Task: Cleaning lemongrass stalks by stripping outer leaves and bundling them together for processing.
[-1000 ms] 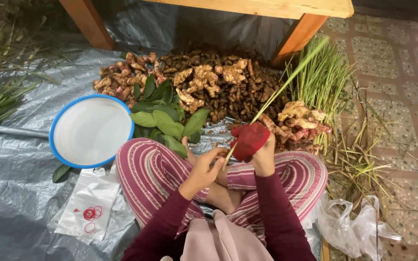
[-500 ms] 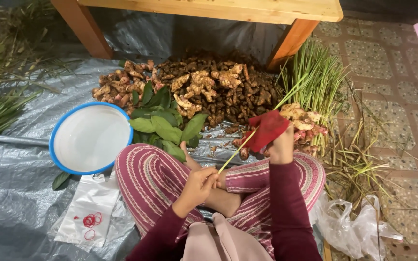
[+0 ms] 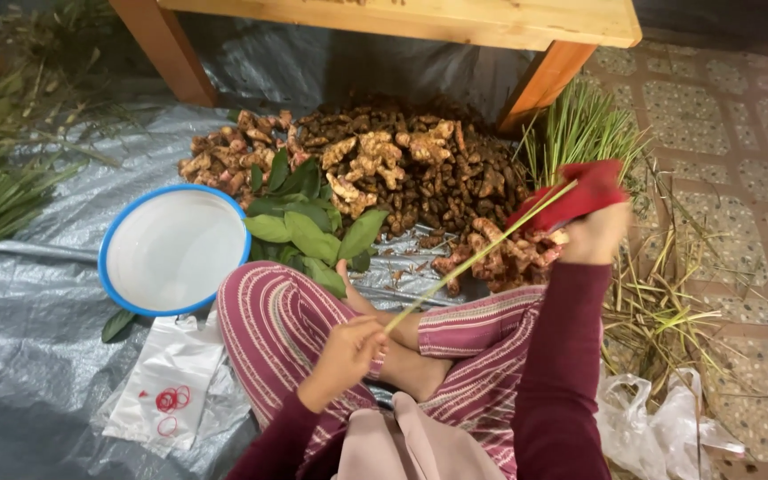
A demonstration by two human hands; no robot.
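Observation:
I sit cross-legged in striped trousers on a grey plastic sheet [image 3: 37, 356]. My left hand [image 3: 344, 356] pinches the near end of a long thin green stalk [image 3: 477, 260] over my lap. The stalk runs up and to the right to my right hand [image 3: 593, 233], which is raised and grips a red object [image 3: 580, 196]; its outline is blurred, so I cannot tell what kind of tool or cloth it is. The stalk's far end lies against that red object.
A blue-rimmed white basin [image 3: 175, 249] stands at my left knee, beside green leaves [image 3: 308, 227]. A heap of brown roots [image 3: 402, 169] lies ahead, under a wooden table [image 3: 540, 84]. Green stalks [image 3: 580, 133] stand at right. A bag with red rubber bands [image 3: 166, 400] lies near left.
My right hand has swung out to the right and upward with the red object. My left hand has dropped toward my lap, so the stalk now stretches between them.

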